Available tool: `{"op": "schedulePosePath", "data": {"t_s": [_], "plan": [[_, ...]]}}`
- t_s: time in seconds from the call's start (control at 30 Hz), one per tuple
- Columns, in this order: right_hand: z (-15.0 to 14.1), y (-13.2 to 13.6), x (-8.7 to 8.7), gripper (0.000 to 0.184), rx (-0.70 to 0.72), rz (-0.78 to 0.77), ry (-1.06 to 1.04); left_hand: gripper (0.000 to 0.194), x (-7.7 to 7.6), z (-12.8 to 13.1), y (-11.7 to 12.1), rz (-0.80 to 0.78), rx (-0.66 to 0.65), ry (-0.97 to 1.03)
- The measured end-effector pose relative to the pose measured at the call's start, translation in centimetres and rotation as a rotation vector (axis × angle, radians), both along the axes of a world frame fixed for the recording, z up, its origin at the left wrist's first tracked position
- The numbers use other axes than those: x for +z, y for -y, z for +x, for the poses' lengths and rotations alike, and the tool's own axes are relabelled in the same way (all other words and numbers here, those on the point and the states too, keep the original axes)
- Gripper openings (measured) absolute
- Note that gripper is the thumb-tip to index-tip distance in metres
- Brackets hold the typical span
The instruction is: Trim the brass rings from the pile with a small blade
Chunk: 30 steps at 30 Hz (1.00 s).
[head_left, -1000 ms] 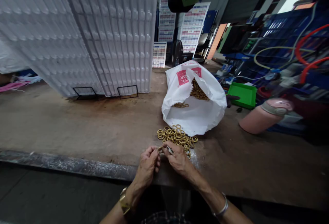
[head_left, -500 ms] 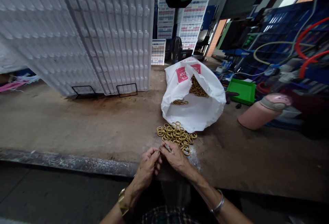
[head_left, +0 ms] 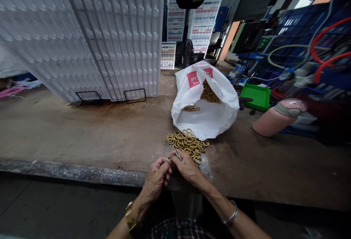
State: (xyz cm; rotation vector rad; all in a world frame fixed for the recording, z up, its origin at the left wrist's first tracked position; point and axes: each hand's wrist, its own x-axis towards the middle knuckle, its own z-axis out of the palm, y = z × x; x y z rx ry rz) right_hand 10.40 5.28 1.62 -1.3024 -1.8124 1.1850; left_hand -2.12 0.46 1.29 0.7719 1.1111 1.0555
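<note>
My left hand (head_left: 157,175) is closed at the table's front edge, pinching a brass ring (head_left: 169,161) of which only a sliver shows. Right beside it, my right hand (head_left: 188,167) is closed on a small grey metal tool (head_left: 178,155); its tip sticks out between thumb and forefinger, and its kind cannot be made out. The fingertips of both hands meet around the ring. Just beyond them lies a loose pile of brass rings (head_left: 189,143). Behind the pile a white plastic bag (head_left: 211,120) lies with its mouth toward me, more rings inside.
Ribbed clear plastic trays (head_left: 123,41) stand upright at the left on black wire stands (head_left: 135,95). To the right are a pink bottle (head_left: 270,122) and a green tray (head_left: 256,96). A fan (head_left: 188,53) and white crates (head_left: 203,23) are behind the table (head_left: 82,133).
Both hands keep nearly the same place and grip. More of the ring shows between the fingertips now. The view has shifted slightly.
</note>
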Motion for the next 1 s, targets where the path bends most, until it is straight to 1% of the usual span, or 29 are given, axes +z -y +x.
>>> {"op": "schedulePosePath", "data": {"t_s": [0.07,0.13,0.23,0.37,0.47,0.63,0.7,0.87,0.93,1.0], "plan": [[0.2,0.0,-0.2,0.021,-0.024,0.026,0.043,0.034,0.0,0.0,0.0,0.005,0.000,-0.008],[0.4,0.2,-0.3,0.019,-0.025,0.094,0.137,0.034,-0.1,-0.1,0.0,0.005,0.002,-0.014],[0.7,0.7,-0.5,0.016,0.043,0.215,0.329,0.035,-0.3,-0.1,-0.1,0.010,0.020,-0.030],[0.7,1.3,-0.6,0.021,0.123,0.280,0.500,0.037,-0.3,-0.1,-0.1,0.009,0.043,-0.066],[0.6,1.4,-0.4,0.025,0.141,0.291,0.571,0.038,-0.1,0.0,-0.1,0.001,0.056,-0.095],[0.3,1.4,0.3,0.031,0.213,0.244,0.694,0.038,0.1,0.0,0.0,0.012,0.078,-0.128],[0.1,1.4,0.4,0.032,0.222,0.228,0.737,0.039,0.2,-0.1,0.2,0.015,0.076,-0.129],[-0.3,0.9,0.1,0.031,0.161,0.236,0.768,0.039,0.9,-0.6,1.6,0.000,0.029,-0.108],[-0.5,0.4,0.2,0.030,0.135,0.240,0.808,0.038,1.0,-0.7,2.1,0.008,0.006,-0.050],[-0.8,-0.3,0.6,0.030,0.094,0.264,0.840,0.036,0.8,-0.9,2.2,0.005,0.029,0.054]]}}
